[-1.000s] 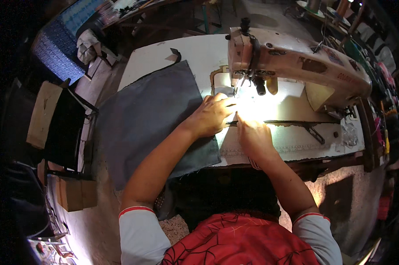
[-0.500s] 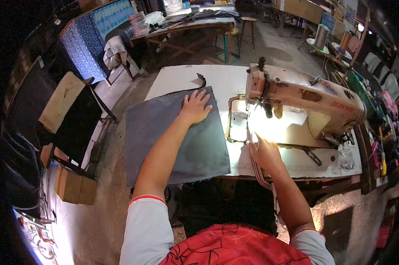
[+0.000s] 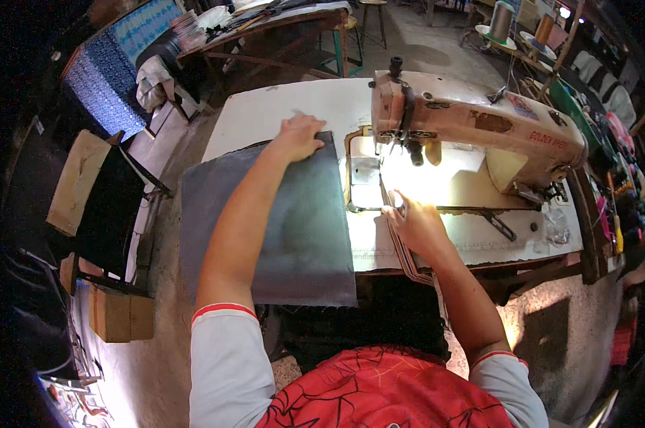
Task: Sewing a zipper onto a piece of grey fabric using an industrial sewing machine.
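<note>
A dark grey fabric panel [image 3: 280, 221] lies on the white sewing table [image 3: 244, 114], its frayed near edge hanging past the table's front. At the panel's far right corner is my left hand [image 3: 300, 139], its fingers bent over the edge; what lies under the fingertips is hidden. My right hand [image 3: 419, 225] is closed on a narrow bundle of layered strips [image 3: 406, 258], left of the bright lamp glow. That bundle runs over the front edge. Just beyond stands the sewing machine [image 3: 479, 118], its needle area partly lost in the glare.
A black clip-like metal piece [image 3: 501, 225] and a crumpled clear plastic bag [image 3: 555, 227] lie at the table's right. Thread cones [image 3: 501, 21] stand behind. To the left are a chair [image 3: 108, 192] and a cardboard box [image 3: 121, 312]. Another table [image 3: 272, 36] holds piled cloth.
The view has shifted. The grey panel has slid toward me, and my left hand has moved from lying spread on it to its far edge. My right hand stays on the strips.
</note>
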Demonstrator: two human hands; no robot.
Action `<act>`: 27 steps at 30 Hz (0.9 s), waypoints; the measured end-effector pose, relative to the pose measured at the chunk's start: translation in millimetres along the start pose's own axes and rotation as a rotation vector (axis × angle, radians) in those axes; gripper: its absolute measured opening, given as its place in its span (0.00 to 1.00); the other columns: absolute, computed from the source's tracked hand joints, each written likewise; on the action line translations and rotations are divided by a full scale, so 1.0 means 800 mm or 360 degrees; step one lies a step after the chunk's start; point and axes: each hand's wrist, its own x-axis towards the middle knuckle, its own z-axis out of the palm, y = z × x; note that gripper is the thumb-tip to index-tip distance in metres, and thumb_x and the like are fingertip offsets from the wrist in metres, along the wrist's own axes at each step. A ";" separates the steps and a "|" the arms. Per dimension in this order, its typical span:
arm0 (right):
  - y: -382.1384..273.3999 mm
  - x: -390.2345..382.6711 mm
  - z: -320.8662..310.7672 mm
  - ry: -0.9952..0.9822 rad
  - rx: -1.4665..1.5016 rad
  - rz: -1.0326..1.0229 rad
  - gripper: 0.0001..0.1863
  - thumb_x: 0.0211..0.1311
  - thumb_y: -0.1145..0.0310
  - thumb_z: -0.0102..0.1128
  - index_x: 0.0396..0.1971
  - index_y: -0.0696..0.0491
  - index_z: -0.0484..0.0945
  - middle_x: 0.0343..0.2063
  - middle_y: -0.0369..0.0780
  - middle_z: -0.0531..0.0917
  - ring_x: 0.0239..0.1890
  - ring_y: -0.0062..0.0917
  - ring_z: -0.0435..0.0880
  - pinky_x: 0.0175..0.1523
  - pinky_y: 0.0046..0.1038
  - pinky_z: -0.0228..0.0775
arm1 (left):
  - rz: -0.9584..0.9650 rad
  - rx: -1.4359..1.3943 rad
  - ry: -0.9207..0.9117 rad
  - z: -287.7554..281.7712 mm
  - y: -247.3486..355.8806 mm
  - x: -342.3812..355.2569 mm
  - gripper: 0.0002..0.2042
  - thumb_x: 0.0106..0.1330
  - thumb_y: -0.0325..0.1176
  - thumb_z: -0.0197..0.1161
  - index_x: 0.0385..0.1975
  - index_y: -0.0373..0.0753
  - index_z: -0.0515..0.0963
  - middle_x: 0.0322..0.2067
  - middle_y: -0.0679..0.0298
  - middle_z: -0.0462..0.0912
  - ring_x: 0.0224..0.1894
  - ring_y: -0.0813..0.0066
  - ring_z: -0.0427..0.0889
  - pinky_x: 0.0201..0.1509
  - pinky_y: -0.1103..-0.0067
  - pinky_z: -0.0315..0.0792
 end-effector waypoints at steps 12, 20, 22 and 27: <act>0.019 0.014 0.018 0.0221 0.0008 -0.0151 0.20 0.64 0.65 0.61 0.55 0.55 0.78 0.24 0.47 0.84 0.24 0.43 0.83 0.33 0.40 0.75 | 0.0423 -0.0645 0.0395 0.018 0.088 -0.082 0.11 0.65 0.36 0.63 0.36 0.35 0.72 0.35 0.51 0.76 0.39 0.46 0.75 0.46 0.62 0.70; 0.010 0.021 0.030 0.0326 -0.0289 -0.0352 0.11 0.65 0.70 0.52 0.41 0.57 0.80 0.23 0.49 0.83 0.25 0.44 0.83 0.34 0.43 0.76 | 0.0553 -0.0212 0.0865 0.046 0.102 -0.086 0.16 0.56 0.30 0.66 0.46 0.42 0.78 0.49 0.64 0.79 0.54 0.62 0.75 0.58 0.63 0.62; 0.010 0.023 0.031 0.0523 -0.0265 -0.0506 0.08 0.64 0.73 0.50 0.35 0.57 0.79 0.24 0.50 0.82 0.26 0.44 0.83 0.33 0.43 0.76 | 0.0681 -0.0164 0.0933 0.045 0.104 -0.084 0.16 0.55 0.29 0.66 0.44 0.43 0.79 0.49 0.65 0.80 0.54 0.63 0.75 0.58 0.64 0.62; 0.012 0.021 0.032 0.0512 -0.0295 -0.0564 0.08 0.63 0.75 0.49 0.35 0.58 0.78 0.25 0.49 0.82 0.28 0.45 0.83 0.35 0.43 0.75 | 0.0828 -0.0332 0.0614 0.041 0.113 -0.076 0.12 0.57 0.25 0.60 0.41 0.41 0.82 0.50 0.67 0.80 0.55 0.65 0.75 0.58 0.65 0.62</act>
